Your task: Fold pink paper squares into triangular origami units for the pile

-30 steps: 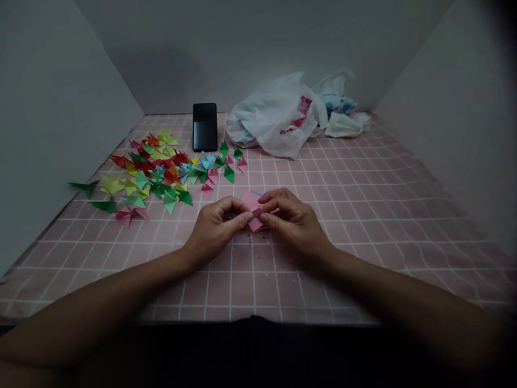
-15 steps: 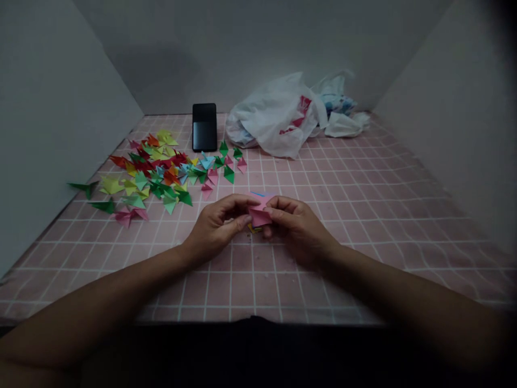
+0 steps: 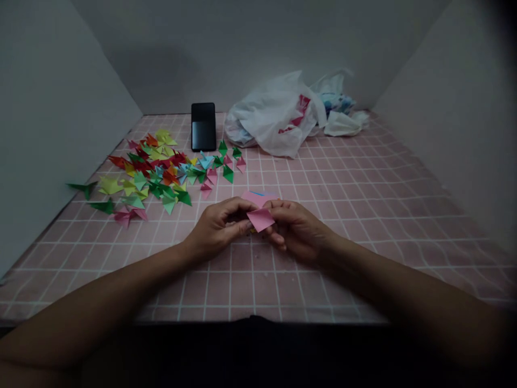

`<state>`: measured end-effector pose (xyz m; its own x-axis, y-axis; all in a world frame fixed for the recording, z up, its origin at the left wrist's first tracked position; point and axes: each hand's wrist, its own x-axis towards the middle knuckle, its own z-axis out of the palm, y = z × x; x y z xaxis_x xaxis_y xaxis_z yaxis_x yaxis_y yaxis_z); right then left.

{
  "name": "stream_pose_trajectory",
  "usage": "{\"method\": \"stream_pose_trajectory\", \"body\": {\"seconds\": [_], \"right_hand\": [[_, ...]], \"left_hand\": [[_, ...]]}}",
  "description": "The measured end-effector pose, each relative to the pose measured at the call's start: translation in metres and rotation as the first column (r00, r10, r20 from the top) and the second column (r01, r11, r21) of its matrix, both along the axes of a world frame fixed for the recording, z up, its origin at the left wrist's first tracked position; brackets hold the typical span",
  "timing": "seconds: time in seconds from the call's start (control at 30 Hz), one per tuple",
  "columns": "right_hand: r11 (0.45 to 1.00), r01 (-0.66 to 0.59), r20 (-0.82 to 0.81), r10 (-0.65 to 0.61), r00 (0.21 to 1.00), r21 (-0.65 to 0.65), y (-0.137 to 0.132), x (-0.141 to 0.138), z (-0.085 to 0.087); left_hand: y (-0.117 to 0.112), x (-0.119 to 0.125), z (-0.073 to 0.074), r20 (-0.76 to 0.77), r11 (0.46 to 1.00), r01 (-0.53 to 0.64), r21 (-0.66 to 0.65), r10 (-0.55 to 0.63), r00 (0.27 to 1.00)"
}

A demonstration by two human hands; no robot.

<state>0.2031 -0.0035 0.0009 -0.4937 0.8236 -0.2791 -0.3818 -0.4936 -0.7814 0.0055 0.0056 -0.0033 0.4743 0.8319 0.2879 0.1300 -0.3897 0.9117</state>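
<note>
A small folded piece of pink origami paper (image 3: 261,219) is held between my two hands, its lower tip pointing toward me. My left hand (image 3: 221,222) pinches its left corner between thumb and fingers. At the right corner my right hand (image 3: 297,229) grips it, the lower fingers curled beneath. Just behind the held piece lie sheets of coloured paper (image 3: 252,197), pink on top with a blue edge showing. A bit of yellow paper shows under the hands, mostly hidden.
Many folded paper shapes (image 3: 161,175) in several colours cover the left of the pink checked tablecloth (image 3: 343,215). A black phone (image 3: 203,127) stands upright behind them. White plastic bags (image 3: 274,116) lie at the back, with walls on three sides.
The pink paper has been turned and now shows a diamond-like face with its point down. My right hand's fingers have shifted; the stack behind shows more.
</note>
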Motion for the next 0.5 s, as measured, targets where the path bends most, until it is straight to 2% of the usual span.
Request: {"method": "stream_pose_trajectory", "body": {"seconds": [0.13,0.23,0.37,0.43,0.5], "right_hand": [[0.998,-0.038,0.016,0.039,0.999,-0.048,0.0001,0.0015,0.0002],[0.996,-0.058,0.022,0.059,0.998,-0.069,0.0003,0.0018,-0.0006],[0.995,-0.086,0.018,0.087,0.996,-0.048,-0.0008,0.0002,-0.0028],[0.998,-0.07,0.038,0.07,0.997,-0.001,-0.0024,-0.0013,-0.0036],[0.996,-0.007,0.086,-0.001,0.996,0.086,-0.0042,-0.0028,-0.0038]], "left_hand": [[0.0018,-0.0011,0.0012,-0.063,0.97,-0.038,0.241,0.055,0.997],[0.0017,-0.0015,0.002,-0.067,0.941,-0.03,0.336,0.055,0.996],[-0.0002,-0.0008,0.0051,-0.077,0.949,-0.018,0.316,0.045,0.996],[-0.0009,-0.0002,0.0063,-0.061,0.965,-0.065,0.254,0.083,0.995],[-0.0015,0.0006,0.0063,-0.029,0.98,-0.126,0.155,0.132,0.991]]}}
